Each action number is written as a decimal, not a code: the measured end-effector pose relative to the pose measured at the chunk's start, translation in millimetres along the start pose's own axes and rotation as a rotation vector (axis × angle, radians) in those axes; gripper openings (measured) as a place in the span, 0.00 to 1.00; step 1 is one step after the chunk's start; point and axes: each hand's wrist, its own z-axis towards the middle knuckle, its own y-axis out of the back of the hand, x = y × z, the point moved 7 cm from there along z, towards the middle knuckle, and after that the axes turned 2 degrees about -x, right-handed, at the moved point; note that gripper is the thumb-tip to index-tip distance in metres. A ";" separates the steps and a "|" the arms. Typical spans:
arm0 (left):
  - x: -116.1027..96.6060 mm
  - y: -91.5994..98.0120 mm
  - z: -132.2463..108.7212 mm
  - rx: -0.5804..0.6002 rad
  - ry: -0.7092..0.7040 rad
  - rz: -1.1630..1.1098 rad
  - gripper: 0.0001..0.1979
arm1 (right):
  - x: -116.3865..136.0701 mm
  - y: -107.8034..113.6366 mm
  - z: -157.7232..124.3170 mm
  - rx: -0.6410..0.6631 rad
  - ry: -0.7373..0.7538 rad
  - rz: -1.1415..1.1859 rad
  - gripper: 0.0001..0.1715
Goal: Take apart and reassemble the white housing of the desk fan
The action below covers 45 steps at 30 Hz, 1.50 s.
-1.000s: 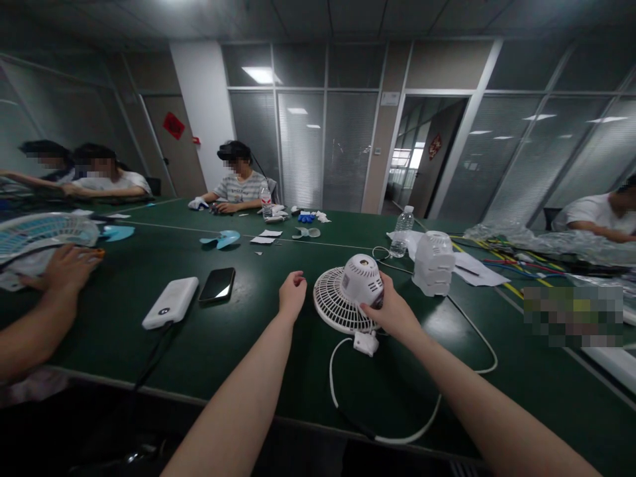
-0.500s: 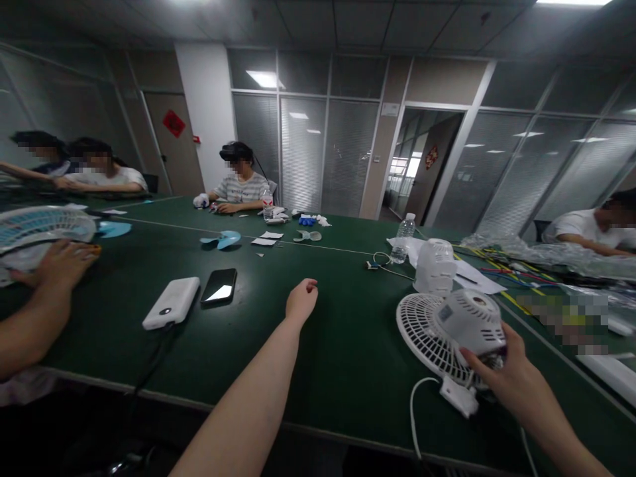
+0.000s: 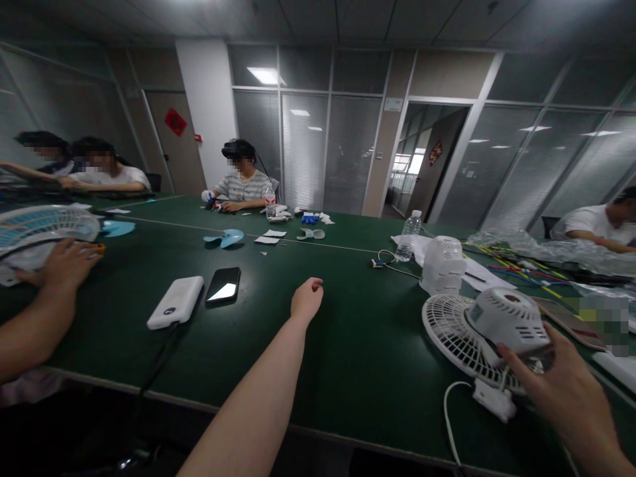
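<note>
My right hand [image 3: 571, 374] grips the motor housing of a white electric fan [image 3: 509, 321] at the table's right side, thumb in front and fingers behind. The fan's round grille [image 3: 447, 334] lies face down under the housing. A small white box [image 3: 494, 399] with a white cord hangs at its near edge. My left hand [image 3: 307, 299] is out over the middle of the green table, its fingers curled in with nothing visible in them. A translucent white plastic part [image 3: 442, 265] stands just behind the fan.
A black phone [image 3: 223, 286] and a white power bank [image 3: 176, 303] lie left of my left arm. Behind are a blue fan blade [image 3: 224, 238], a clear bottle [image 3: 409, 236] and a cable [image 3: 380, 262]. A co-worker's hand [image 3: 69, 265] holds another fan. Other people sit around the table.
My right hand and the fan have shifted right, away from the translucent part. My left hand stays nearly in place. Across the table, a person's gloved hand has moved slightly.
</note>
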 end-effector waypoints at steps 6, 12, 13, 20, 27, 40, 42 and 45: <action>0.7 -0.7 2.0 -0.013 -0.004 0.008 0.13 | 4.8 2.9 11.9 -0.132 0.114 0.045 0.49; 0.7 -1.3 3.9 -0.020 0.003 0.015 0.13 | 11.4 7.7 13.9 -0.198 0.219 0.049 0.48; 0.8 -1.5 3.9 -0.017 0.004 0.015 0.13 | 12.8 10.9 13.2 -0.219 0.234 0.042 0.48; -0.2 -1.4 1.8 0.004 0.018 0.018 0.13 | 21.7 33.7 31.7 -0.299 0.267 0.052 0.52; -3.4 0.0 -2.0 0.016 0.028 0.005 0.13 | 63.6 51.3 84.7 -0.365 0.178 0.143 0.52; -4.1 2.1 1.3 -0.016 0.033 0.024 0.13 | 158.8 -15.5 169.8 -0.239 0.121 0.257 0.46; -3.2 1.3 2.0 -0.012 0.035 0.025 0.13 | 154.4 -33.0 168.6 -0.157 0.042 0.254 0.46; -2.0 0.3 2.0 -0.001 0.037 0.022 0.13 | 140.3 -59.2 164.6 -0.031 -0.097 0.252 0.47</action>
